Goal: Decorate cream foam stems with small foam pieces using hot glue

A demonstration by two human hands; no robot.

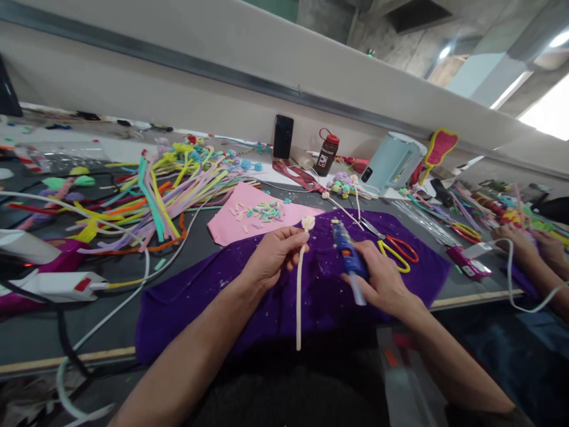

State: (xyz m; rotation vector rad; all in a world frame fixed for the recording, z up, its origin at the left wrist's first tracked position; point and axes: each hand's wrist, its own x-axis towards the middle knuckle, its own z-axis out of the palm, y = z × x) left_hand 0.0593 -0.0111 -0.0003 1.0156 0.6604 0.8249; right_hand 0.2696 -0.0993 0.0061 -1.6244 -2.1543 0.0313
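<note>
Left hand (272, 256) pinches a cream pipe-cleaner stem (299, 290) upright over the purple cloth (222, 308); just beside it, the right hand (380, 279) grips a blue glue gun (348, 256), scissors (395, 249) beyond.

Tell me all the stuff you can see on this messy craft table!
pipe cleaner stem: one, cream, curled top, held upright over the cloth
glue gun: one, blue, held over the cloth
cloth: one, purple, spread on the table
scissors: one pair, red and yellow handles, right of the glue gun
pink sheet: one, with small pastel bits on it
pipe cleaner pile: many, mixed colours, left
phone: one, black, leaning on the wall
bottle: one, brown, red lid
kettle: one, pale green
another person's hands: far right
left hand: fingers pinch the stem
right hand: grips the glue gun
</note>
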